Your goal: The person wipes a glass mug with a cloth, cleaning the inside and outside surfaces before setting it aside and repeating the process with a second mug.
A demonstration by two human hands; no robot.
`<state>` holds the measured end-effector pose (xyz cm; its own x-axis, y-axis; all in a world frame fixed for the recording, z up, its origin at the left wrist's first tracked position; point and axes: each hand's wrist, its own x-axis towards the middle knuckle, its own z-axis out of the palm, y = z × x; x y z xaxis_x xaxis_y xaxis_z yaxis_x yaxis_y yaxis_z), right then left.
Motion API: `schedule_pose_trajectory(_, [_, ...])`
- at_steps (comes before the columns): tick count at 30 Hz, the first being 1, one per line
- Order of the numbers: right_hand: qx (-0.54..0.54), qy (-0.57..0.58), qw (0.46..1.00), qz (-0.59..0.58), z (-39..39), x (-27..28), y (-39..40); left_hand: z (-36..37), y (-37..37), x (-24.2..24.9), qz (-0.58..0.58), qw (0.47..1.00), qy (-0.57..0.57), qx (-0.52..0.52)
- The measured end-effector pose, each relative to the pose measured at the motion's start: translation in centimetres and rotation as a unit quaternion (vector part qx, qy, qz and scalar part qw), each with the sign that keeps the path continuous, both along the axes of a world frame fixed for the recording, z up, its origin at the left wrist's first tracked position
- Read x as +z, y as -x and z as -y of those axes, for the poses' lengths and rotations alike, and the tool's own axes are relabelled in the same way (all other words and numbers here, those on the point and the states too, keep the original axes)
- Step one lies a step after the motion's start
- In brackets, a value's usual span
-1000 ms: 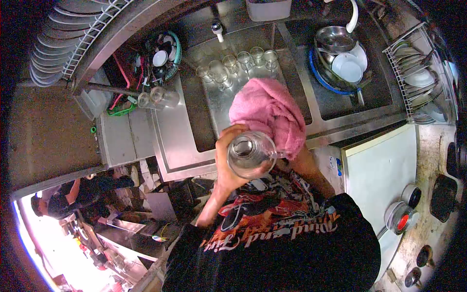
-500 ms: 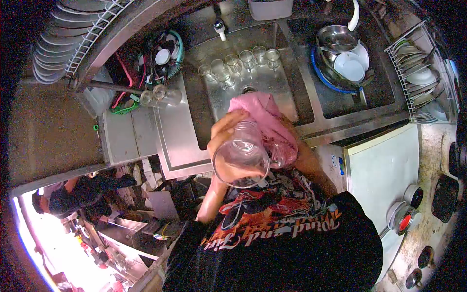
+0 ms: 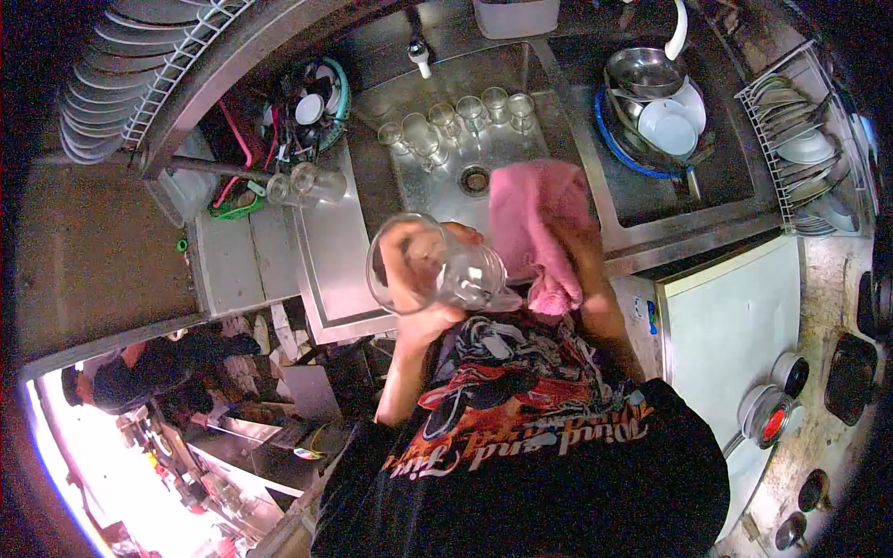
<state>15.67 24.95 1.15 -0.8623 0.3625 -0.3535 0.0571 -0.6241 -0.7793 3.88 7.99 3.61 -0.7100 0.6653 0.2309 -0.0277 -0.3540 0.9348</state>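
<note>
My left hand (image 3: 430, 324) is wrapped round a clear glass mug (image 3: 474, 279), tilted with its wide mouth to the left; the fingers show through the glass. What looks like its handle is on the right side. A pink cloth (image 3: 539, 209) hangs from my right hand (image 3: 590, 256), just right of the mug and apart from it. The cloth hides most of my right fingers. Beyond both hands, several upright glasses (image 3: 445, 119) stand along the back of the steel sink (image 3: 437, 200), behind its drain.
Two clear glasses (image 3: 319, 182) lie on the left drainboard (image 3: 330, 251). Bowls and a metal pan fill a blue-rimmed basin (image 3: 614, 153) in the right sink. A tap (image 3: 420, 60) hangs over the back edge. Plate racks (image 3: 781, 153) flank both sides.
My left hand has moved the mug left and up, tilting its mouth leftward. The pink cloth has come away from the mug to the right with my right hand, uncovering the drain.
</note>
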Motion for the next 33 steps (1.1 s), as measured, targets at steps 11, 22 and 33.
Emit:
schedule_pose_trajectory(11, [0.015,-0.663,0.748,0.025,5.2,-1.6,-2.2,2.9,-0.2,-6.4,0.549,0.824,-0.07,-0.119])
schedule_pose_trajectory(22, [-0.11,-0.795,0.583,-0.129,3.1,1.7,1.8,1.9,-1.1,-3.5,0.432,0.885,0.105,-0.141])
schedule_pose_trajectory(33, [-0.082,-0.743,0.657,0.098,2.2,-4.1,1.2,1.0,0.0,-0.7,0.266,0.93,0.179,-0.177])
